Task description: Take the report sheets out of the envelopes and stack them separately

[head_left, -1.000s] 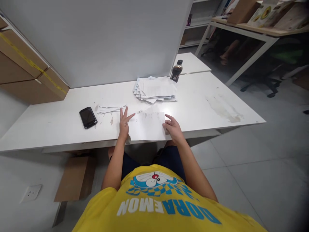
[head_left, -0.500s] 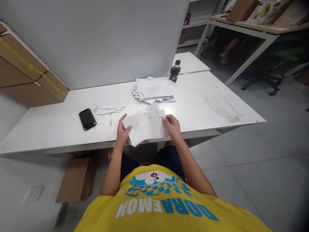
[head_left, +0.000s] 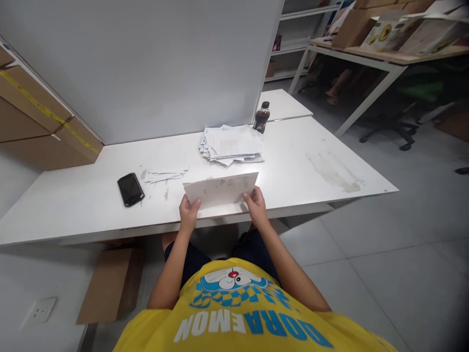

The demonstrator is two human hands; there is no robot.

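Note:
Printed paper sheets stand upright on their long edge near the table's front edge, held at both ends; how many there are I cannot tell. My left hand grips the left end, thumb on the near face. At the right end my right hand pinches them the same way. Behind them lies an uneven stack of papers. Narrow paper strips rest to the left, beside a black handheld device with a dark screen.
A bottle of dark drink stands behind the stack, near a grey partition. Cardboard boxes fill the table's left back corner. Under the table sits another carton. A dried stain marks the white tabletop.
The sheets were fanned and tilted, with one sticking out behind; now they are evened up and held more upright. Both hands have shifted slightly, and the camera view has tilted up a little.

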